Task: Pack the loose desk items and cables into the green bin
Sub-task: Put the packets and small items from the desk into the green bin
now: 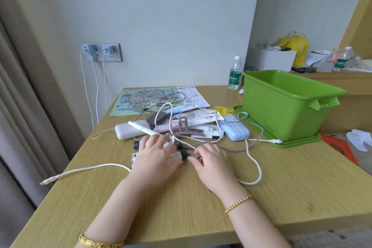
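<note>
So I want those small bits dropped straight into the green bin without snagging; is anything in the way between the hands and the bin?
Yes. The white cable loops across the desk right of the right hand, and the purple braided cable and blue case lie before the green bin, which is open-topped.

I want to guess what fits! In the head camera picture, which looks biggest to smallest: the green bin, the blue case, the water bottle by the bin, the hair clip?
1. green bin
2. blue case
3. and 4. water bottle and hair clip look alike; the bottle stands farther away, so no ranking.
</note>
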Demonstrator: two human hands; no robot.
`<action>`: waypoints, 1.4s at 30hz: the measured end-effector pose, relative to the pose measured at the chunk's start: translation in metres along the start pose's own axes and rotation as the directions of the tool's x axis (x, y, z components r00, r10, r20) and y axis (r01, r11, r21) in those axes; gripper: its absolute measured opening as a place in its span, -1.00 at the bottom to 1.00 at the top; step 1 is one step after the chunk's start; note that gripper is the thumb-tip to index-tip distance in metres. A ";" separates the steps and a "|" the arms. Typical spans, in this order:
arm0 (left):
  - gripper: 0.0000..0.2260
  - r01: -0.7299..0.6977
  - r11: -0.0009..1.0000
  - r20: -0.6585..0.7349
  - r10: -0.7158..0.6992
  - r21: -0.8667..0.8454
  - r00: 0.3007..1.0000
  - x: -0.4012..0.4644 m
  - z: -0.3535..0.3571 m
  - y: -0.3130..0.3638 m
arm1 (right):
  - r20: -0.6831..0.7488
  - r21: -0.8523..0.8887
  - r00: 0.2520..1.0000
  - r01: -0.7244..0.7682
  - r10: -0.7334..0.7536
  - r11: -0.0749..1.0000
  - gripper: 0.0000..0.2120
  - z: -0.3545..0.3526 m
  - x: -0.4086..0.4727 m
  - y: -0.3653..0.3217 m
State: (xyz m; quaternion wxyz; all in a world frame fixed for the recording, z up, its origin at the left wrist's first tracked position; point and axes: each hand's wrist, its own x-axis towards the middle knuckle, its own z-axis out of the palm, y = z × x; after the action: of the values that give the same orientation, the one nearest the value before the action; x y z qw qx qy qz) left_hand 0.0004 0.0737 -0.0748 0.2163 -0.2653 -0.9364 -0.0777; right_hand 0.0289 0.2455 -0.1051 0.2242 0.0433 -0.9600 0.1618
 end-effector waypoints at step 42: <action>-0.59 0.411 -0.114 0.422 -0.092 -0.904 0.902 0.250 -0.051 0.193 | -0.334 0.772 0.791 -0.083 0.513 0.630 -0.82 -0.221 0.088 0.132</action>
State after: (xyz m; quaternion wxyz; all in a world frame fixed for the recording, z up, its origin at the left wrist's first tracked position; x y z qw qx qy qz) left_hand -0.0702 0.3396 0.0882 -0.1680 -0.1595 -0.6333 -0.7385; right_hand 0.0214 0.4420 0.0832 0.4100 -0.0848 -0.7085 0.5680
